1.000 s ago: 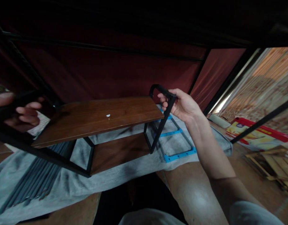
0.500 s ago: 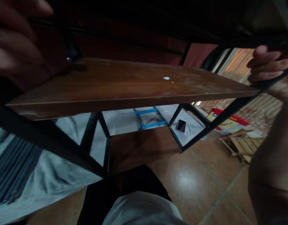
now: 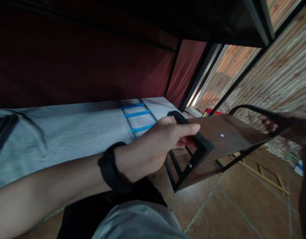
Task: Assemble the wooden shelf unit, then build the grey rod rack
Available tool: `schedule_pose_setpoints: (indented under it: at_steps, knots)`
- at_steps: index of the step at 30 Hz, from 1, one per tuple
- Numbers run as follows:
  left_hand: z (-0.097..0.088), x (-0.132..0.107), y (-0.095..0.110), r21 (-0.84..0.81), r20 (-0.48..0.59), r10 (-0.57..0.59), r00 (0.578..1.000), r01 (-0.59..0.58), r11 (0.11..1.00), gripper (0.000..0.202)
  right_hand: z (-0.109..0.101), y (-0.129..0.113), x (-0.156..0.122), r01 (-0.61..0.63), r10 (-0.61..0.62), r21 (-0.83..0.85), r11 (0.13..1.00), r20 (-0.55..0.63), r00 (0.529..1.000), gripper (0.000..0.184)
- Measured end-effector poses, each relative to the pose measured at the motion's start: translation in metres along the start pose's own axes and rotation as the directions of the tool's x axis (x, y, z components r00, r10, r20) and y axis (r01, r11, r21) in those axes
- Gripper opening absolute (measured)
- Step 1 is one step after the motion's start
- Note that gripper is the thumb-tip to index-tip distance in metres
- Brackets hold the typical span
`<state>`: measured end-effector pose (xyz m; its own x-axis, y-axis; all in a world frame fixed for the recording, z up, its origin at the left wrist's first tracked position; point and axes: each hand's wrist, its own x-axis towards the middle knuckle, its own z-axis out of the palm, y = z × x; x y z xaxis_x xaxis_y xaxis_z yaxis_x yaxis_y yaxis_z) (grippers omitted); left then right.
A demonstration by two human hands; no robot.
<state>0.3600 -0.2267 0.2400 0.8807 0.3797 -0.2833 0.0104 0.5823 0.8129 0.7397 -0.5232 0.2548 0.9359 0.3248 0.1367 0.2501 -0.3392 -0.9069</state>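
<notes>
A small shelf rack with a black metal frame and brown wooden boards [image 3: 207, 129] is held in front of me, to the right of my body. My left hand [image 3: 155, 142], with a black band on the wrist, is closed around the near left bar of the frame [image 3: 197, 142], its index finger lying along the bar. At the far right my right hand [image 3: 292, 127], somewhat blurred, has its fingers curled around the opposite curved bar. A small white spot [image 3: 222, 135] shows on the upper board.
A pale cloth [image 3: 80, 129] covers the surface at left, bearing a blue-and-black ladder-like frame [image 3: 140, 114] and dark rods [image 3: 3, 132]. A dark panel [image 3: 242, 20] hangs overhead. A wooden frame [image 3: 262, 174] lies on the tiled floor [image 3: 232, 199] near the patterned curtain [image 3: 274, 79].
The rack has swung from right in front of me to the right and lower, both hands with it. My view has shifted, showing more of the pale cloth.
</notes>
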Motion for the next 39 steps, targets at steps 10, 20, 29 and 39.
schedule_pose_setpoints:
  at_steps: [10,20,29,39]
  knots:
    - [-0.056,0.119,-0.197,0.045,-0.119,-0.322,0.939,0.329,0.943,0.016,0.097,0.169,0.017,-0.482,0.458,-0.031,0.876,0.37,0.808,0.009]
    - [-0.114,0.188,-0.3,0.092,-0.337,-0.357,0.871,0.408,0.908,0.027,0.189,0.271,0.042,-0.435,0.476,-0.197,0.879,0.291,0.83,0.002]
    - [-0.122,0.221,-0.322,0.057,-0.393,-0.386,0.835,0.441,0.896,0.031,0.218,0.312,0.085,-0.387,0.472,-0.369,0.845,0.173,0.864,0.007]
    - [-0.106,0.248,-0.332,-0.013,-0.381,-0.406,0.831,0.434,0.901,0.032,0.225,0.344,0.104,-0.358,0.438,-0.55,0.754,0.017,0.899,0.009]
